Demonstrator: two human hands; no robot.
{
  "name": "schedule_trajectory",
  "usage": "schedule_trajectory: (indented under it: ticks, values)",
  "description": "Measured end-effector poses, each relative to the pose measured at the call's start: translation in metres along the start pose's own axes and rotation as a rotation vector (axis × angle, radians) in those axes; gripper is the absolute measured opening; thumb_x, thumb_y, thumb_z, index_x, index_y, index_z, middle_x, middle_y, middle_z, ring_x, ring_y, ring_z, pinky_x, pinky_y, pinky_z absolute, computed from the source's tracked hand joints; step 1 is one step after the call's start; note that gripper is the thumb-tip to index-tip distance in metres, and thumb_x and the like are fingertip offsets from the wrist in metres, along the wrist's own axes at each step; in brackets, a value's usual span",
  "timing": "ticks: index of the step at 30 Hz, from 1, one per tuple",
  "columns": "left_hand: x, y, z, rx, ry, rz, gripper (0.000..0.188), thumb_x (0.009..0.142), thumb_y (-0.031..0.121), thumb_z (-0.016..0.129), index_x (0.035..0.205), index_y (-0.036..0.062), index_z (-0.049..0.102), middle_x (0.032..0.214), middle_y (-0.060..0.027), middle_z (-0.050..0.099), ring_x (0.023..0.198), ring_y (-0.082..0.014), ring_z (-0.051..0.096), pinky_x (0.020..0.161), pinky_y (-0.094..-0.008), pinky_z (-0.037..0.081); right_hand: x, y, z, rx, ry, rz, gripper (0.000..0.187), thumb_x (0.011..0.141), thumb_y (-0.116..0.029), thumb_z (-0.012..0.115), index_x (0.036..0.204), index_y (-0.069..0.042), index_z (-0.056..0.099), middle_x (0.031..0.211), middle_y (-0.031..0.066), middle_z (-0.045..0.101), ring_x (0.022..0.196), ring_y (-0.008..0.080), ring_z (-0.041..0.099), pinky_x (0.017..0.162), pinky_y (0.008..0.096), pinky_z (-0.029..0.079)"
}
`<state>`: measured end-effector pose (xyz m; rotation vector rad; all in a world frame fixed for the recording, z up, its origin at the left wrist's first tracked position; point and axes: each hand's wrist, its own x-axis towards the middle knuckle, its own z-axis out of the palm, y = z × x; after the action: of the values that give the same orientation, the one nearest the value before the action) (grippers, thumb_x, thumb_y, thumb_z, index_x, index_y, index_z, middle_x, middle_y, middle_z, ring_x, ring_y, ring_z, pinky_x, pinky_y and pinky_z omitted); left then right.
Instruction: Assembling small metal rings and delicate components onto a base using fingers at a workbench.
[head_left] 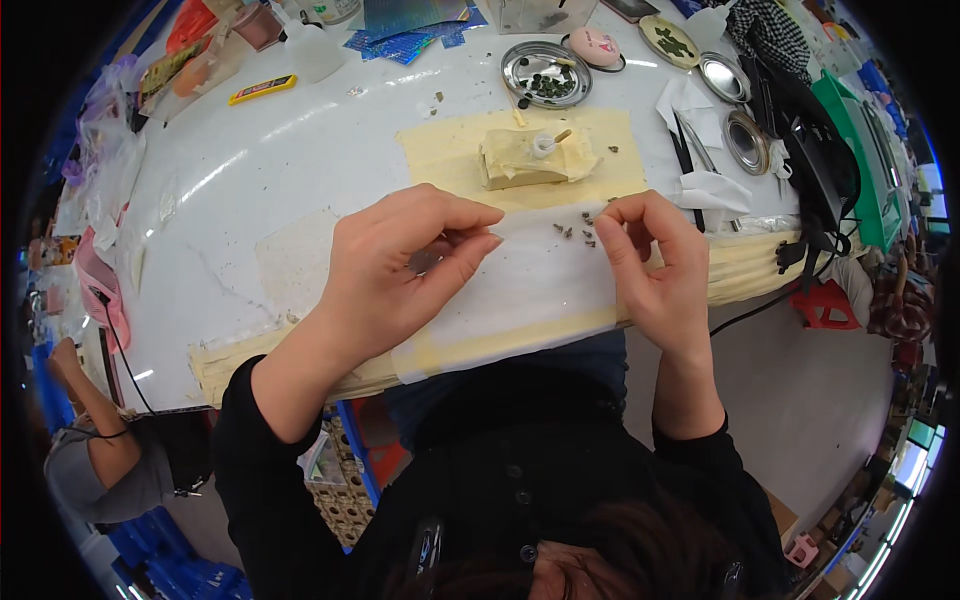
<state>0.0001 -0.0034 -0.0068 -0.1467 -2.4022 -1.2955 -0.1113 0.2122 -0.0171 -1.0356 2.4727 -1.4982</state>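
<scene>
My left hand [385, 265] hovers over the white sheet [500, 295] at the table's near edge. Its fingers are curled, and the thumb and forefinger reach right with their tips close together. A greyish patch shows inside the curl, too unclear to name. At the sheet's right side my right hand [660, 260] is bent into a pinch; whatever its fingertips hold is hidden or too small to see. Several small dark metallic pieces [569, 233] lie beside those fingertips. Beyond the hands, a tape-covered block [510, 175] carries a small whitish cup [543, 147] with a stick next to it.
A round metal dish [547, 75] with dark green bits stands at the back. Tweezers [697, 145] and white tissue [715, 192] lie to the right, near metal lids [746, 142]. A yellow box [263, 90] and a white bottle [312, 52] stand back left. A co-worker's arm [100, 420] shows far left.
</scene>
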Motion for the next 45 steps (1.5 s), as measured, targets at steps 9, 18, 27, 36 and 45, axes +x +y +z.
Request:
schedule_trajectory:
  ticks: [9, 18, 27, 36, 45]
  values:
    - [0.006, -0.005, -0.011, 0.032, 0.038, -0.181, 0.009, 0.084, 0.001, 0.069, 0.093, -0.0019, 0.069, 0.079, -0.0043, 0.066, 0.068, -0.0085, 0.061, 0.063, -0.0204, 0.048, 0.008, 0.019, -0.016, -0.248, 0.092, -0.103, 0.006, 0.083, -0.005, 0.067, 0.084, 0.0, 0.064, 0.075, 0.0074, 0.059, 0.07, 0.0206, 0.053, 0.06, 0.0302, 0.041]
    - [0.01, -0.018, -0.058, 0.146, -0.131, -0.283, 0.01, 0.082, 0.004, 0.069, 0.091, 0.0026, 0.069, 0.084, -0.0004, 0.065, 0.068, -0.0077, 0.054, 0.058, -0.0218, 0.042, 0.007, 0.01, -0.011, -0.215, 0.144, -0.165, 0.004, 0.084, -0.003, 0.067, 0.084, 0.001, 0.065, 0.075, 0.0058, 0.06, 0.067, 0.0177, 0.051, 0.059, 0.0279, 0.04]
    - [-0.003, -0.018, -0.056, 0.228, -0.365, -0.155, 0.019, 0.072, 0.007, 0.077, 0.088, 0.0023, 0.068, 0.077, -0.0063, 0.062, 0.064, -0.0193, 0.057, 0.057, -0.029, 0.044, 0.008, 0.007, 0.005, -0.175, 0.132, -0.229, 0.003, 0.083, -0.001, 0.068, 0.085, 0.0, 0.066, 0.076, 0.0056, 0.06, 0.066, 0.0163, 0.051, 0.059, 0.0269, 0.041]
    - [0.0, -0.013, -0.06, 0.237, -0.34, -0.211, 0.016, 0.074, 0.005, 0.075, 0.088, 0.0017, 0.068, 0.077, -0.0071, 0.062, 0.066, -0.0181, 0.059, 0.059, -0.0288, 0.044, 0.008, 0.002, 0.016, -0.153, 0.087, -0.255, 0.004, 0.081, 0.0, 0.069, 0.084, 0.0, 0.066, 0.075, 0.0051, 0.061, 0.066, 0.0168, 0.051, 0.06, 0.0274, 0.042]
    - [-0.003, -0.016, -0.048, 0.3, -0.315, -0.172, 0.01, 0.075, 0.003, 0.072, 0.083, 0.0015, 0.066, 0.076, -0.0087, 0.06, 0.067, -0.0226, 0.061, 0.059, -0.0307, 0.046, 0.007, -0.001, 0.021, -0.125, 0.056, -0.26, 0.004, 0.081, 0.0, 0.069, 0.084, 0.0, 0.066, 0.075, 0.0052, 0.061, 0.066, 0.0174, 0.052, 0.06, 0.0278, 0.043]
